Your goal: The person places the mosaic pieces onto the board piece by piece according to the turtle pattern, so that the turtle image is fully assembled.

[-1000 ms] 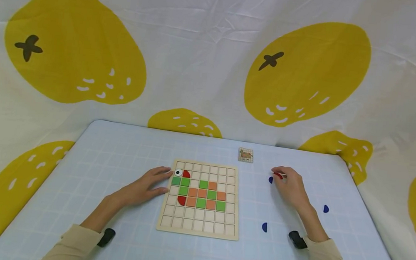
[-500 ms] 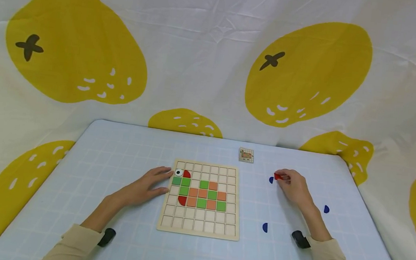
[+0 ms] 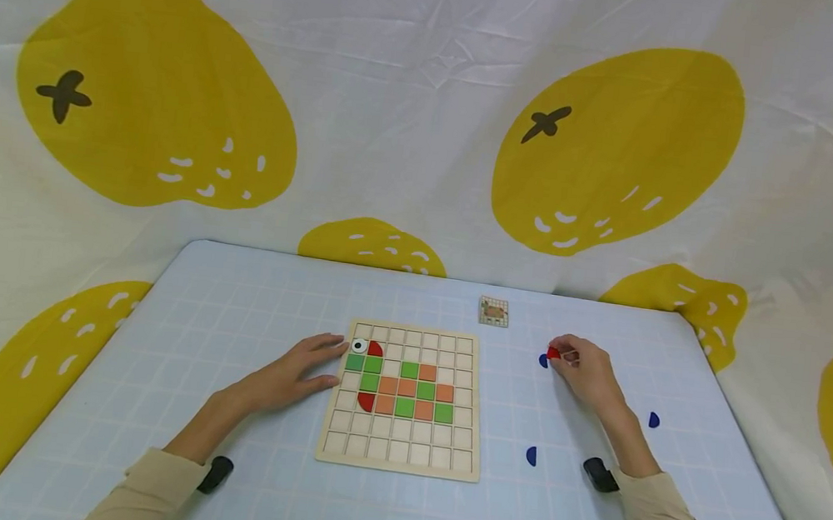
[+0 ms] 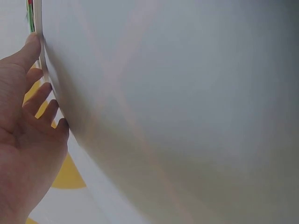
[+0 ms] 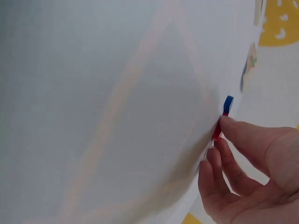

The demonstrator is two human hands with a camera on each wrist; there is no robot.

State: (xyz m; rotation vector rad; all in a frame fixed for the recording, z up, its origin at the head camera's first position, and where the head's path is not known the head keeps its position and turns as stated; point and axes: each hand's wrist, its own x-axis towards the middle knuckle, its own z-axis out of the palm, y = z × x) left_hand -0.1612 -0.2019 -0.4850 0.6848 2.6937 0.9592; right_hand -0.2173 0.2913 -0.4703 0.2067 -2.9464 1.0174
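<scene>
A square wooden grid board lies mid-table, with green and orange squares, two red quarter-round pieces and a white eye disc in its cells. My left hand rests at the board's left edge, fingers relaxed and touching it. Right of the board, my right hand pinches a small red piece between thumb and fingertips, low over the table. Its outline is partly covered by the fingers. Beside it lies a blue half-round piece; in the right wrist view the blue piece appears just beyond the red one.
Two more blue half-round pieces lie on the right side, one nearer the front and one farther right. A small picture card lies behind the board. A white curtain with yellow fruit prints hangs behind the table.
The red piece has turned in my right hand's fingertips, showing its flat face instead of an edge. My right hand has shifted only slightly; the left hand stays at the board.
</scene>
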